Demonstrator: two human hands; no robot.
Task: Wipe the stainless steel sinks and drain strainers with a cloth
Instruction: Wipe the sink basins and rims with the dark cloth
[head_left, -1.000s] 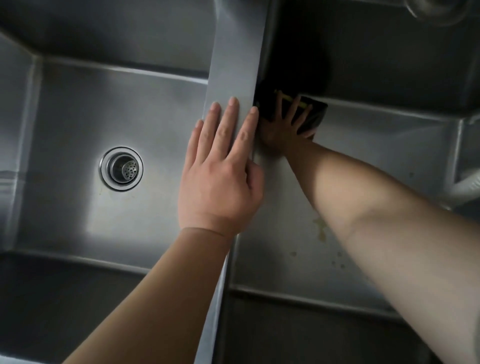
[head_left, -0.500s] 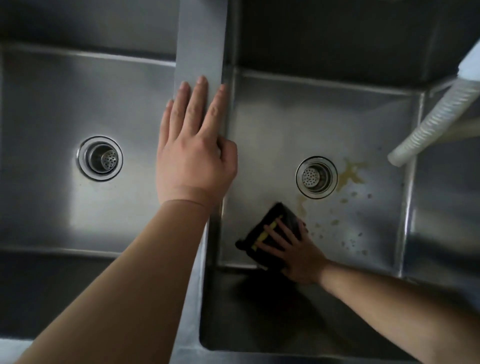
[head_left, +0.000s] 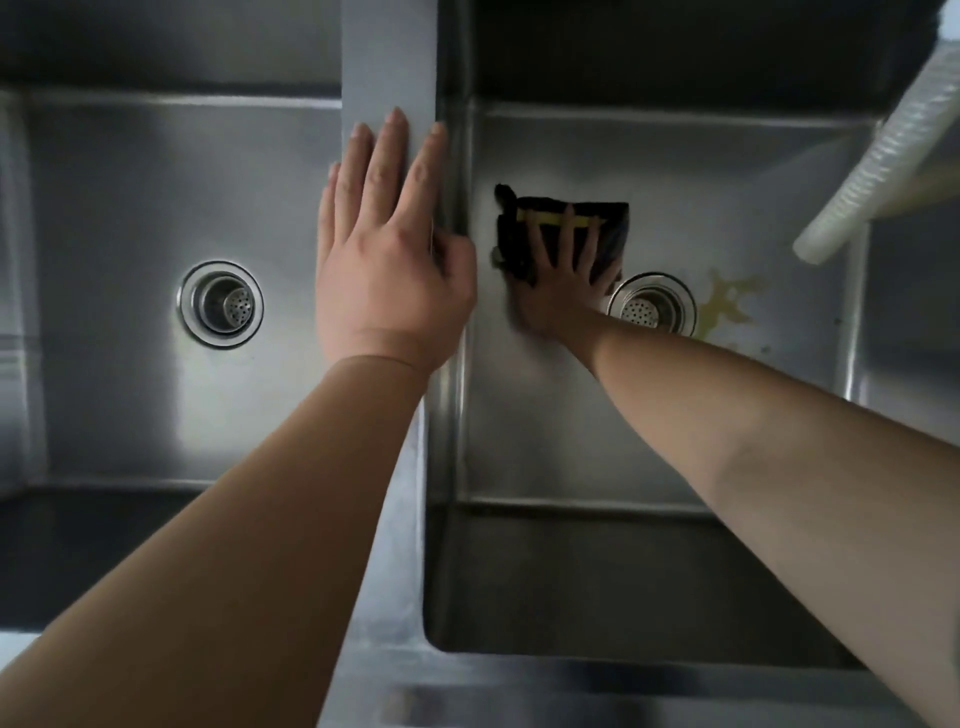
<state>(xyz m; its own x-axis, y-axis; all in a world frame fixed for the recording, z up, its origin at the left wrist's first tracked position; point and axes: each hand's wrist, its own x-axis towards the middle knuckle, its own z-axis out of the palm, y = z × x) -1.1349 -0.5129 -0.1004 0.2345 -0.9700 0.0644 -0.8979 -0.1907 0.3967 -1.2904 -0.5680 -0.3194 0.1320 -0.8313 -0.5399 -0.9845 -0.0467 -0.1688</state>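
Two stainless steel sinks lie side by side, split by a flat steel divider (head_left: 387, 62). My left hand (head_left: 387, 265) rests flat on that divider with straight fingers. Down in the right sink (head_left: 571, 441), my right hand (head_left: 558, 280) presses a dark cloth (head_left: 608, 221) with a yellow stripe against the floor, fingers spread over it. The cloth sits just left of and beyond the right drain strainer (head_left: 652, 306), whose near-left rim my hand partly covers. The left sink (head_left: 130, 415) holds its own drain strainer (head_left: 222, 304).
A yellowish stain (head_left: 727, 304) spreads on the right sink floor just right of the strainer, with small specks near it. A white ribbed hose (head_left: 878, 156) hangs in from the upper right above the sink's right wall. The sink's front rim (head_left: 571, 691) runs along the bottom.
My right hand has slid the cloth from the near-left part of the right sink floor up to beside the strainer. My left hand has stayed on the divider.
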